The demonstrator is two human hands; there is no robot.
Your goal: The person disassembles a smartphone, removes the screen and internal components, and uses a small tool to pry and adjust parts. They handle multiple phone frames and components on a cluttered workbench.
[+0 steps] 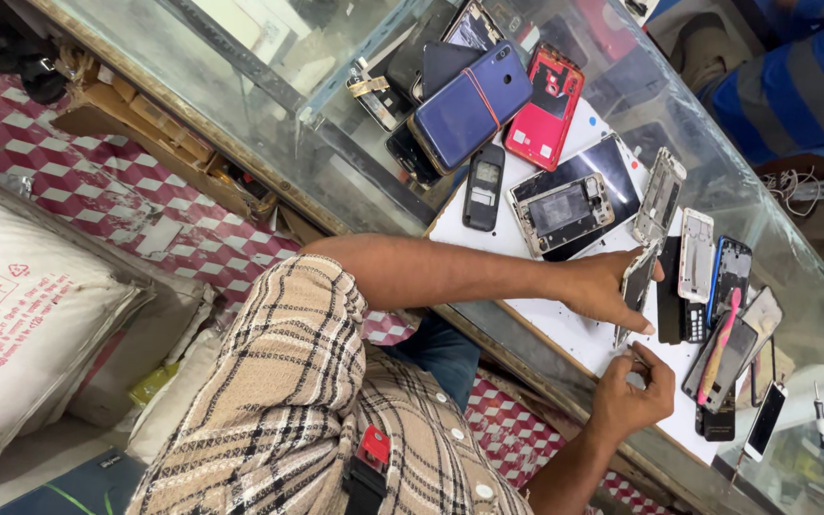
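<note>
Glass counter point(269, 143) runs diagonally across the view w/ a white work mat point(565, 334) laid on it, strewn w/ phone parts. Beside the counter, lower left: a large white sack point(21, 324) on a red-and-white checked floor point(97, 172). The person, in a plaid shirt point(288, 401), reaches both arms onto the mat. Another person in a blue striped shirt point(803, 86) sits at the far side of the counter, top right. On the mat's far end: a blue phone point(469, 105) bound w/ a rubber band, a red phone shell point(545, 110) just beside it, then a small dark keypad phone point(484, 186) and an opened handset point(562, 210) showing its internals, lying on a dark panel. Near the hands: silver frame point(660, 195), a pale back frame point(696, 253), a blue-edged phone point(731, 277), more handsets stacked to the side w/ a pink toothbrush point(720, 348) lying across them, and a white phone point(767, 420) at the mat's edge. Left hand point(598, 286): fingers closed around a slim phone frame point(637, 281), held upright on edge over the mat. Right hand point(631, 386): just below it, thumb and forefinger pinched together at the frame's lower end; whether they grip a small part or tool cannot be told. Hands sit close, not touching.
</note>
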